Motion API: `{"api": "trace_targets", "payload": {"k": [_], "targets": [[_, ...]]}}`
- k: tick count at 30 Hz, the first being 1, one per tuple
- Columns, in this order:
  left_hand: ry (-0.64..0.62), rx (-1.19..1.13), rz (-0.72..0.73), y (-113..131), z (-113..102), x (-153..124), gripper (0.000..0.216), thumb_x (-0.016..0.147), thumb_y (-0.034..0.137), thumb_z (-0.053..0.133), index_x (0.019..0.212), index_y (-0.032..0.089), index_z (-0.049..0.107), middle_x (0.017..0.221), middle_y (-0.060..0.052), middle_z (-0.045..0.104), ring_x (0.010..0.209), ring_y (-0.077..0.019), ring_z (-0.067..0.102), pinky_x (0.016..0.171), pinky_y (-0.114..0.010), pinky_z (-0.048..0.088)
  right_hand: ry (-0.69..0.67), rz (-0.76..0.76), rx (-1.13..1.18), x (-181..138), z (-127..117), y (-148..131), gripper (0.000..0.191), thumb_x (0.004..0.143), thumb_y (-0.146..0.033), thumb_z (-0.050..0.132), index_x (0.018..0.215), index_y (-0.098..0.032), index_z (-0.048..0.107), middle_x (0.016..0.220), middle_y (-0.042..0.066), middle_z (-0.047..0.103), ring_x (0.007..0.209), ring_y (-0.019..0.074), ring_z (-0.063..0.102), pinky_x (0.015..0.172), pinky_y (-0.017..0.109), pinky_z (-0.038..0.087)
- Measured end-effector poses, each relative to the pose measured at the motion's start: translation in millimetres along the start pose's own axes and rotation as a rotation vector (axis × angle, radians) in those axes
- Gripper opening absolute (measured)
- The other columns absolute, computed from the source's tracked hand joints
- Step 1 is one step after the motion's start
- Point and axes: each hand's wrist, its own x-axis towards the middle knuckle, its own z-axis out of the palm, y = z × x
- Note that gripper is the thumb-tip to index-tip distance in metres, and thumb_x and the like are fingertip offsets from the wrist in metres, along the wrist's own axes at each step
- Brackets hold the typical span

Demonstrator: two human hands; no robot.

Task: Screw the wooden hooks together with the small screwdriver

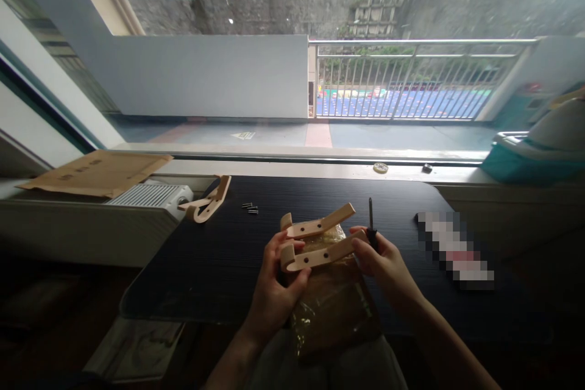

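Observation:
My left hand (276, 283) is closed around the curled end of a bent wooden bracket (315, 260) with two dark holes. My right hand (381, 259) pinches the bracket's straight end and also holds a screwdriver (371, 216), its shaft pointing up. Just beyond lies a second, similar wooden piece (326, 224), close to my left fingertips; I cannot tell whether they touch it. Beneath both pieces is a brown package in clear plastic (336, 317), reaching from the table toward my lap. Several screws (250, 208) lie on the table to the left.
More bent wood (212, 202) rests at the left edge of the dark table (205, 268). A pixelated object (457, 253) lies on the right. Behind are a windowsill with a small round roll (380, 167), a cardboard sheet (100, 172) and a teal container (509, 158).

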Motion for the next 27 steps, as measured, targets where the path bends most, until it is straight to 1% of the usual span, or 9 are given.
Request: {"api": "trace_targets", "payload": {"k": [2, 6, 8, 10, 12, 15, 21, 25, 27], "targets": [[-0.040, -0.027, -0.001, 1, 1, 4, 0.066, 0.077, 0.021, 0.063, 0.133, 0.026, 0.030, 0.117, -0.006, 0.059, 0.114, -0.0200, 0.056, 0.101, -0.040, 0.042, 0.055, 0.005, 0.048, 2, 2, 4, 0.050, 0.067, -0.048, 0.069, 0.103, -0.013, 0.061, 0.060, -0.004, 0.047, 0.050, 0.0079, 0.036, 0.046, 0.022, 0.028], [-0.055, 0.003, 0.032, 0, -15, 0, 0.069, 0.075, 0.025, 0.067, 0.135, 0.025, 0.032, 0.130, -0.011, 0.052, 0.125, -0.0243, 0.047, 0.106, -0.042, 0.037, 0.079, 0.023, 0.128, 2, -8, 11, 0.054, 0.068, -0.053, 0.068, 0.107, -0.016, 0.061, 0.056, -0.006, 0.041, 0.047, 0.0068, 0.029, 0.043, 0.021, 0.021], [0.056, 0.017, 0.010, -5, -32, -1, 0.059, 0.080, 0.032, 0.060, 0.133, 0.022, 0.037, 0.127, -0.012, 0.054, 0.123, -0.0248, 0.049, 0.102, -0.041, 0.040, 0.107, -0.006, 0.198, 4, -18, 17, 0.054, 0.072, -0.057, 0.062, 0.108, -0.017, 0.060, 0.059, -0.005, 0.044, 0.046, 0.0066, 0.028, 0.042, 0.022, 0.021], [0.228, 0.121, -0.033, -13, -51, 7, 0.038, 0.087, 0.035, 0.051, 0.121, 0.018, 0.050, 0.114, -0.011, 0.062, 0.109, -0.0218, 0.059, 0.094, -0.037, 0.046, 0.141, -0.001, 0.201, 7, -27, 24, 0.053, 0.073, -0.058, 0.061, 0.107, -0.017, 0.061, 0.058, -0.005, 0.044, 0.045, 0.0065, 0.027, 0.041, 0.022, 0.020], [0.373, 0.350, 0.005, -23, -71, 25, 0.028, 0.087, 0.036, 0.050, 0.103, 0.016, 0.060, 0.102, -0.009, 0.066, 0.095, -0.0199, 0.063, 0.088, -0.034, 0.049, 0.190, -0.007, 0.140, 12, -34, 34, 0.054, 0.070, -0.057, 0.065, 0.105, -0.016, 0.062, 0.056, -0.005, 0.042, 0.045, 0.0076, 0.029, 0.040, 0.022, 0.022], [0.421, 0.738, 0.050, -40, -94, 63, 0.023, 0.086, 0.029, 0.047, 0.087, 0.015, 0.066, 0.091, -0.008, 0.068, 0.088, -0.0190, 0.064, 0.084, -0.031, 0.049, 0.214, -0.005, 0.053, 16, -39, 50, 0.054, 0.068, -0.058, 0.066, 0.103, -0.017, 0.062, 0.055, -0.005, 0.041, 0.048, 0.0097, 0.036, 0.042, 0.022, 0.027], [0.297, 1.008, -0.059, -53, -111, 133, 0.020, 0.082, 0.022, 0.051, 0.086, 0.018, 0.070, 0.098, -0.009, 0.068, 0.098, -0.0244, 0.062, 0.090, -0.037, 0.045, 0.204, -0.079, -0.032, 11, -44, 67, 0.052, 0.069, -0.056, 0.064, 0.106, -0.019, 0.062, 0.059, -0.004, 0.046, 0.051, 0.0112, 0.040, 0.043, 0.022, 0.032], [0.015, 1.141, -0.166, -48, -113, 167, 0.017, 0.085, 0.024, 0.054, 0.088, 0.018, 0.069, 0.095, -0.007, 0.068, 0.096, -0.0252, 0.062, 0.089, -0.043, 0.047, 0.236, -0.123, -0.139, 10, -45, 66, 0.049, 0.071, -0.056, 0.062, 0.103, -0.019, 0.064, 0.057, -0.003, 0.048, 0.049, 0.0118, 0.042, 0.043, 0.023, 0.036], [-0.153, 1.187, -0.187, -44, -114, 179, 0.022, 0.087, 0.029, 0.054, 0.103, 0.017, 0.063, 0.106, -0.007, 0.063, 0.098, -0.0216, 0.060, 0.087, -0.042, 0.049, 0.251, -0.151, -0.169, 10, -44, 65, 0.047, 0.071, -0.055, 0.062, 0.100, -0.018, 0.066, 0.056, -0.002, 0.050, 0.049, 0.0122, 0.044, 0.043, 0.023, 0.036]]}}
